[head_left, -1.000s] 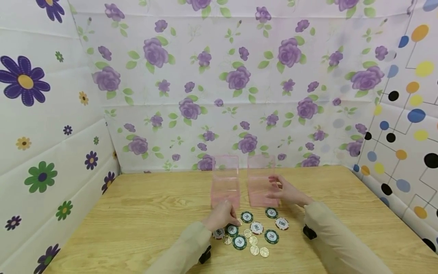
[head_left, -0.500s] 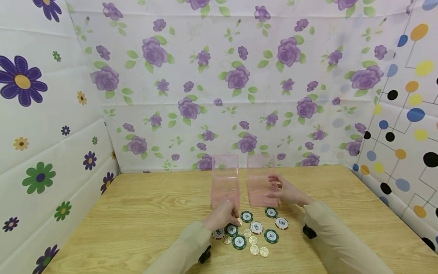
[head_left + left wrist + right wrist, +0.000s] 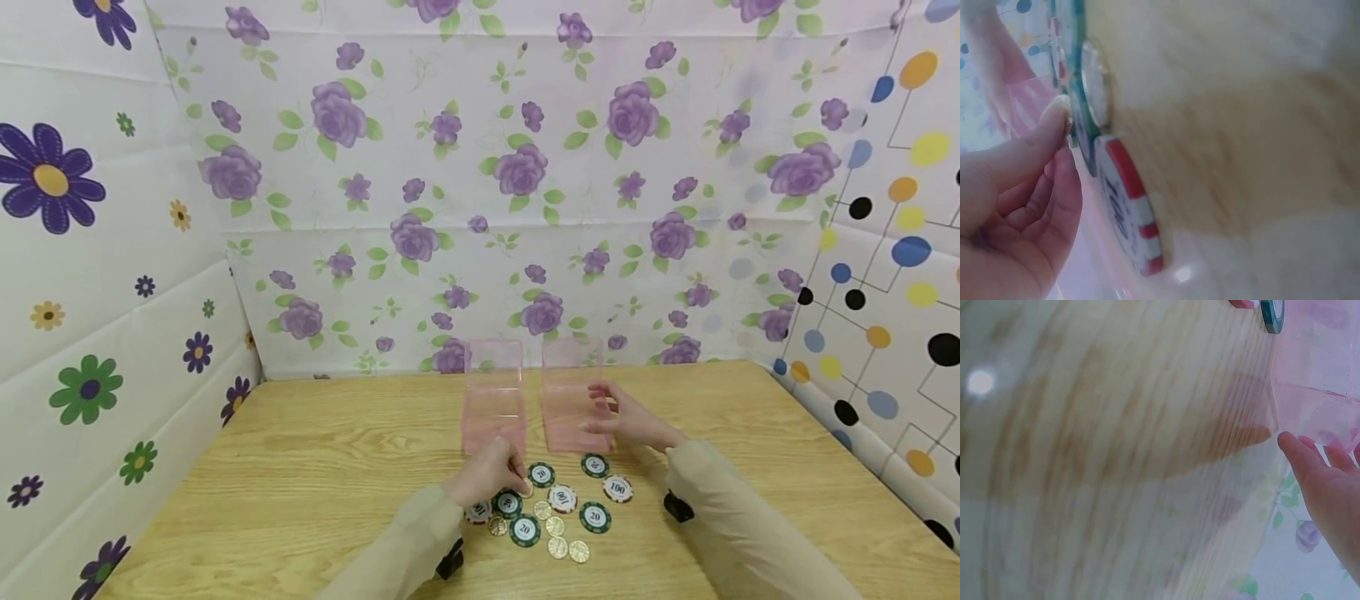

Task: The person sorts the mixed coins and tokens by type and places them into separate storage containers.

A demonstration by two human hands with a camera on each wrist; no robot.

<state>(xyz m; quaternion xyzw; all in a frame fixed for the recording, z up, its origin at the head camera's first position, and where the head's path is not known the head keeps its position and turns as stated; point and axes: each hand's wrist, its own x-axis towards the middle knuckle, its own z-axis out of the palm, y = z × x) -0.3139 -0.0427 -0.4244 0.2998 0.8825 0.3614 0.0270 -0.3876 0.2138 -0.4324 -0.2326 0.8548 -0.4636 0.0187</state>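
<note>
My left hand (image 3: 491, 471) is low among the chips, its thumb and fingers pinching a gold coin (image 3: 528, 487) by the edge. In the left wrist view only a thin glint of that coin (image 3: 1069, 128) shows between the fingertips. Just under this hand lie a white-and-red 100 chip (image 3: 1124, 203) and a green 20 chip (image 3: 508, 503). My right hand (image 3: 633, 421) rests with loosely bent fingers at the right side of a clear pink box (image 3: 573, 433). In the right wrist view its fingertips are right at the box wall (image 3: 1316, 412).
A second clear pink box (image 3: 492, 408) stands left of the first, its lid up too. Several gold coins (image 3: 557, 547), green chips (image 3: 595, 517) and white chips (image 3: 618, 489) lie flat on the wooden table (image 3: 337, 467). Patterned cloth walls (image 3: 420, 275) enclose the table.
The left fingers shift very slightly at the gold coin. The right hand, boxes and other chips stay where they were.
</note>
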